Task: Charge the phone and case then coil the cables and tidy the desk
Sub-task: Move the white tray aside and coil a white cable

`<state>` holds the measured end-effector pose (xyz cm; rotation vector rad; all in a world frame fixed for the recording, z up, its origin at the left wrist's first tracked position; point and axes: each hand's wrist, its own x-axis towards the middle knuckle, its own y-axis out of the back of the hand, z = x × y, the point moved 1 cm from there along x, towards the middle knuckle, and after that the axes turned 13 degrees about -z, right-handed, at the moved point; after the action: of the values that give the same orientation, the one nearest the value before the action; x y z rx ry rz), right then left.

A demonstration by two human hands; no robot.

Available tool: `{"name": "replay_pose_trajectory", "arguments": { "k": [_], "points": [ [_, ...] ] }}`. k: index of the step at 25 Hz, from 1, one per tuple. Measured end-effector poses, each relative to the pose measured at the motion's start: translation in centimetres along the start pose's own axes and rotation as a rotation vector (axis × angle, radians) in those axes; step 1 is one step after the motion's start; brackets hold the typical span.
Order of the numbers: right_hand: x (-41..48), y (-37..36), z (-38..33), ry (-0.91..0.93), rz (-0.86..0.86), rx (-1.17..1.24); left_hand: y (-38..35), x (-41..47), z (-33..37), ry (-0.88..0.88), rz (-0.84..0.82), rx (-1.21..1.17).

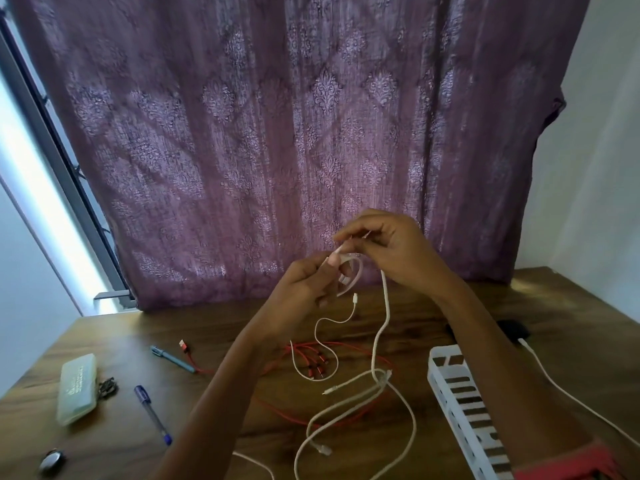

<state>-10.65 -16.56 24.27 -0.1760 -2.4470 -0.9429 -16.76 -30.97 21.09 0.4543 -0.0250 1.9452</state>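
The seven o'clock corner of the brown wooden counter [114,337] is being occupied by a small round metallic object [52,462], too blurred to be identified. At its twelve o'clock a pale green translucent plastic case [77,388] is lying flat, with a small dark trinket [107,389] just beside its three o'clock edge. Further right, a clear pen with a dark blue cap [152,414] and a slim grey-blue pen [173,359] are lying apart from each other.

The counter's middle is being covered by a red multi-plug cable [317,365], which is being crossed by a thin white cable [325,322].

Above it, at the six o'clock edge of the purple patterned curtain [277,133], both hands are being held up. The left hand [304,285] is keeping its grip closed round a small coil of the thick white cable [351,275]. The right hand [394,247], at the left hand's one o'clock, is pinching the same cable at the top of the coil. From there the cable is hanging toward six o'clock, and its slack is lying in loose loops on the counter, over the red cable.

At the loops' three o'clock a white slatted plastic basket [460,403] is lying. Past the right forearm a small black device [516,328] is being partly hidden; whether it is the phone or the case cannot be told. Another white lead [571,396] is plugged into it and is running toward five o'clock.
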Motion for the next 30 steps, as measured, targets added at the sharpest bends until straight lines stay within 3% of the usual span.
{"name": "replay_pose_trajectory", "arguments": {
  "k": [5,10,14,17,20,23,30],
  "points": [
    [0.6,-1.2,0.7,0.004,0.117,0.27,-0.2,0.1,0.7,-0.014,0.012,-0.431],
    [0.0,-3.8,1.9,-0.084,0.239,0.357,0.1,0.4,0.1,-0.079,0.07,-0.64],
    [-0.9,-5.7,2.3,-0.197,0.266,0.486,0.6,0.3,-0.8,-0.093,0.128,-0.675],
    [-1.6,-6.2,2.1,-0.245,0.222,0.728,1.0,0.3,-1.8,-0.083,0.16,-0.645],
    [-2.2,-6.4,1.6,-0.233,0.187,0.597,0.7,0.1,-2.2,-0.058,0.164,-0.59],
    [-2.3,-6.0,1.9,-0.272,0.267,0.478,-0.1,0.0,-2.3,-0.021,0.188,-0.516],
    [-2.3,-5.3,2.5,-0.356,0.21,0.497,-0.1,0.5,-3.7,0.075,0.314,-0.27]
  ]
}}
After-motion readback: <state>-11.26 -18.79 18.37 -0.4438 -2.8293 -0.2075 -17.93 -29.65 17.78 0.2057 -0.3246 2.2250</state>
